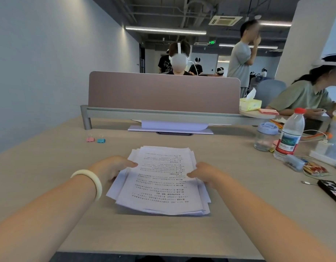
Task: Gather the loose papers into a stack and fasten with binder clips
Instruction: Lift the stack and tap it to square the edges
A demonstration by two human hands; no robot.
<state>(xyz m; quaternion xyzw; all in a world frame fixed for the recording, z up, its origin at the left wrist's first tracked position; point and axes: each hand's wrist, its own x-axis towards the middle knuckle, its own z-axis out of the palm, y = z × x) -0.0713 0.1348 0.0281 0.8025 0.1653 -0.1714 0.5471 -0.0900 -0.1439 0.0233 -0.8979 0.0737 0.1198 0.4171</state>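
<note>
An uneven pile of printed white papers (161,182) lies in the middle of the wooden desk (49,167), its sheets fanned out at the edges. My left hand (111,169), with a pale bangle on the wrist, grips the pile's left edge, thumb on top. On the right edge my right hand (205,173) holds the pile the same way. Two binder clips stand apart at the far left of the desk: a pink binder clip (90,139) and a blue binder clip (101,140) beside it.
A brown divider panel (163,91) closes the desk's far side, with a white stand (171,127) under it. At the right are a clear jar (265,137), a water bottle (289,135), cables, snack packets and a dark phone (332,191). People sit beyond and to the right.
</note>
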